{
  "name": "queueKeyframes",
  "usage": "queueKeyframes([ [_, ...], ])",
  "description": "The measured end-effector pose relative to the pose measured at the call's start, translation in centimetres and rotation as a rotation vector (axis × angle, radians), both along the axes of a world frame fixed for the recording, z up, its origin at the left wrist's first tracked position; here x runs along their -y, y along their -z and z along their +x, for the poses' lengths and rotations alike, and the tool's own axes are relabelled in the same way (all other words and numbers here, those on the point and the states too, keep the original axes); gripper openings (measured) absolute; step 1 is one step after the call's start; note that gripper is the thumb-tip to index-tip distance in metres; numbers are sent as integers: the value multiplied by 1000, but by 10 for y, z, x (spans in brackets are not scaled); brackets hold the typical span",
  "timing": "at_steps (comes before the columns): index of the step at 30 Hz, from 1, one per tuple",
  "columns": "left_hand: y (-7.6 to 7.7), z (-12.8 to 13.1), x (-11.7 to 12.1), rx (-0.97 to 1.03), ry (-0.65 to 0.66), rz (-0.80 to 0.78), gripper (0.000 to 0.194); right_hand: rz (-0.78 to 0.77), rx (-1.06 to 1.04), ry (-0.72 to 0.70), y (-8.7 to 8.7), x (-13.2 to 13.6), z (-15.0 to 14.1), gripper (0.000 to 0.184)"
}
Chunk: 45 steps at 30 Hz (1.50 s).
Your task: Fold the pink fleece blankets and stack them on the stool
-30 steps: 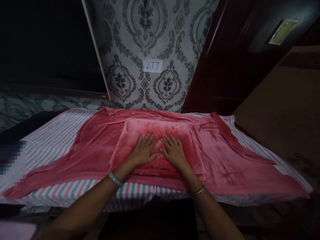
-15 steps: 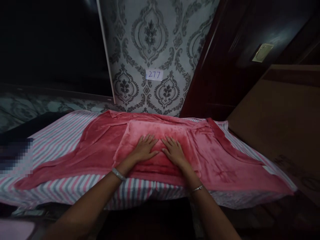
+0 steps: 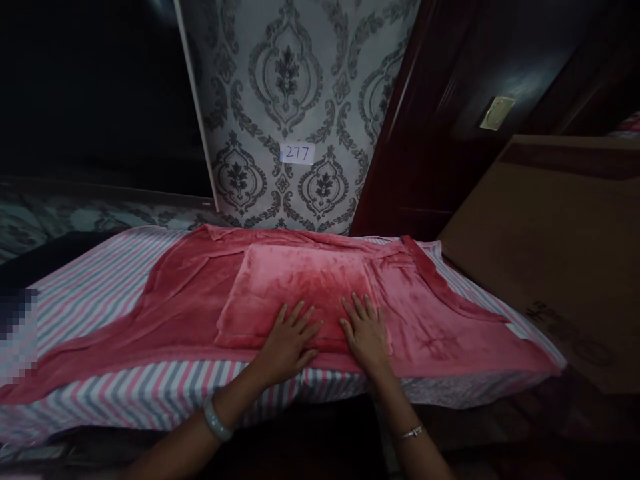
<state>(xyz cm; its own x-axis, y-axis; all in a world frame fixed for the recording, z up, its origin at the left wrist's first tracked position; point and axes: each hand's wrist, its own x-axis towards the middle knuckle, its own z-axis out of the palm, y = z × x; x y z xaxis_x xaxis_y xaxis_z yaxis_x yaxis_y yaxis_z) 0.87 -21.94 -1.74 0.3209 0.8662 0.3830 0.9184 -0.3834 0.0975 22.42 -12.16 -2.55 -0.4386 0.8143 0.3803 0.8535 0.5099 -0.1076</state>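
Observation:
A folded pink plush rectangle (image 3: 290, 273), perhaps a cushion or folded cloth, lies flat on a larger spread red-pink plush garment or blanket (image 3: 185, 307). Near its front edge, my left hand (image 3: 289, 343) lies with fingers spread on the plush. My right hand (image 3: 366, 333) rests toward the front right corner, fingers also stretched out and apart. Neither hand grips anything. Beneath the plush is a striped white, pink and grey cloth (image 3: 117, 267) that hangs over the front edge.
A large cardboard box (image 3: 545, 247) stands at the right. Behind the table, a dark screen (image 3: 95, 100) is at the left, and a patterned wall carries a paper label "277" (image 3: 297, 153). A dark red door or cabinet panel (image 3: 440, 113) is at the back right.
Both hands have slid toward me over the folded plush, from its middle to its front part, and moved slightly apart. The view has shifted a little to the right.

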Motion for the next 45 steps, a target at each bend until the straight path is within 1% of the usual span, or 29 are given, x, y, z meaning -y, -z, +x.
queueKeyframes([
  [5, 3, -1, -2, 14, -16, 62, 54, 43, -57, -24, 4, -3, 0, 47],
  [12, 2, 0, 0, 30, -18, 76, 48, 123, -116, -42, 15, -9, 3, 44],
  [16, 4, 0, -2, 48, -8, 119, 47, 146, -118, -44, 16, -11, 4, 44],
  [22, 12, -1, -6, 70, -2, 200, 44, 131, -112, -50, 13, -11, 3, 45],
  [27, 17, -6, -7, 72, 9, 251, 37, 99, -135, -46, 7, -5, 3, 43],
  [31, 16, -7, -6, 41, 8, 223, 36, 47, -130, -31, -2, 1, 1, 43],
  [34, 10, -10, -2, 5, 4, 176, 43, 2, -106, -32, -4, 4, 7, 44],
  [36, 4, -17, 3, -36, 0, 143, 47, -32, -94, -62, -2, 6, 17, 48],
  [39, -7, -40, 16, -119, -60, 108, 50, -83, -90, -187, 4, 6, 38, 62],
  [42, -17, -70, 29, -192, -138, 78, 57, -95, -106, -313, 9, 2, 56, 69],
  [43, -19, -79, 33, -212, -172, 64, 60, -89, -109, -334, 10, 1, 60, 70],
  [45, -22, -94, 39, -240, -266, 31, 68, -73, -103, -355, 10, -4, 63, 79],
])
